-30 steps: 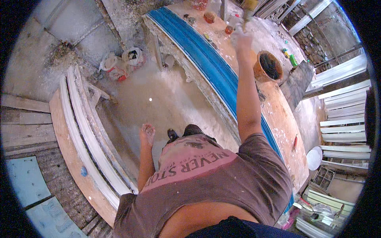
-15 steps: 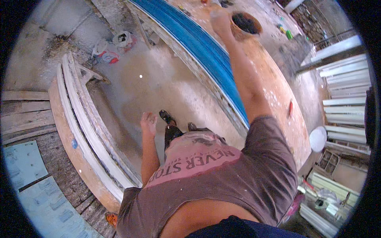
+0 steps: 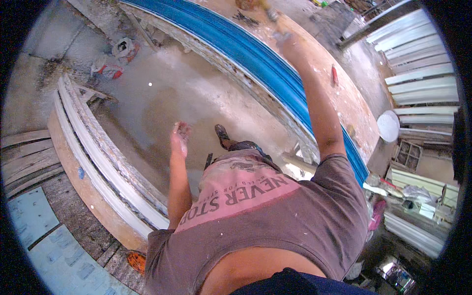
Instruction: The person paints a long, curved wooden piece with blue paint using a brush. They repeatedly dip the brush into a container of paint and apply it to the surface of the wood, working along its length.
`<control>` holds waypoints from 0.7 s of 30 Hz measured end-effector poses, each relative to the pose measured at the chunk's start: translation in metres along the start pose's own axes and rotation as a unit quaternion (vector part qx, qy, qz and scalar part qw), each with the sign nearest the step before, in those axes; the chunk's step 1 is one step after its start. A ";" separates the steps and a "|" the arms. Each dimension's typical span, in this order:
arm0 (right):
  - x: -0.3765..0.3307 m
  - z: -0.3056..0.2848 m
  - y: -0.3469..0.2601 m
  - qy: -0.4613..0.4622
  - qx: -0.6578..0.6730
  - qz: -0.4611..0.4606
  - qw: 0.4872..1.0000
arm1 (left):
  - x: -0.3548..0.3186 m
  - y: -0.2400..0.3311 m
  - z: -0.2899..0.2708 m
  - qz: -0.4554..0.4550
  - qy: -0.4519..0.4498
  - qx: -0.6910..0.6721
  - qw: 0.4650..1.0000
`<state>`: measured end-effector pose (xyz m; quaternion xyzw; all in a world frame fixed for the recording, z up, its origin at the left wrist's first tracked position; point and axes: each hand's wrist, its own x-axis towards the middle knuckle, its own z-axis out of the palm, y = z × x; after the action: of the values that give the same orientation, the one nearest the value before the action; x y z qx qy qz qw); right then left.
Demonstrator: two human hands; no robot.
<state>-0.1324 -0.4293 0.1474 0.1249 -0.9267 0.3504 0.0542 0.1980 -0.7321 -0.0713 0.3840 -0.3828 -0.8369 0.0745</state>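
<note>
My right hand [image 3: 291, 45], whitened, reaches forward over the brown tabletop [image 3: 322, 61], just beyond a long blue ridged moulding strip [image 3: 236, 42]. Its fingers look drawn together around something pale that I cannot make out. A yellowish tool-like thing [image 3: 269, 12] lies or hangs just past the fingertips; whether the hand touches it is unclear. Beside it, part of an orange-brown bowl [image 3: 248, 4] shows at the top edge. My left hand [image 3: 181, 136], also whitened, hangs over the floor with fingers apart and nothing in it.
White moulding strips [image 3: 114, 177] lie on a bench at my left, with blue sheets [image 3: 76, 255] beyond. A red-handled tool [image 3: 335, 75] is on the right tabletop. A white round lid-like thing [image 3: 388, 126] stands past its edge. Crumpled bags [image 3: 109, 69] lie on the floor.
My right hand has come back from beside the bowl, nearer to me along the table. The view has shifted, so the bowl is mostly out of the picture. My left hand still hangs free.
</note>
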 end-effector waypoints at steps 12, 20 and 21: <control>-0.149 -0.158 0.114 0.157 -0.062 -0.037 0.985 | -0.124 -0.149 0.002 -0.138 -0.017 -0.010 0.990; -0.257 -0.244 0.191 -0.002 -0.132 0.085 0.988 | -0.173 -0.222 0.078 -0.083 -0.080 0.232 0.966; -0.260 -0.264 0.187 0.077 -0.078 0.098 0.989 | -0.178 -0.236 0.096 -0.077 -0.093 0.244 0.962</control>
<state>0.0707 -0.0687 0.1772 0.0012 -0.9521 0.2889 0.1000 0.2945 -0.4369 -0.0922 0.3392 -0.5497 -0.7536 -0.1222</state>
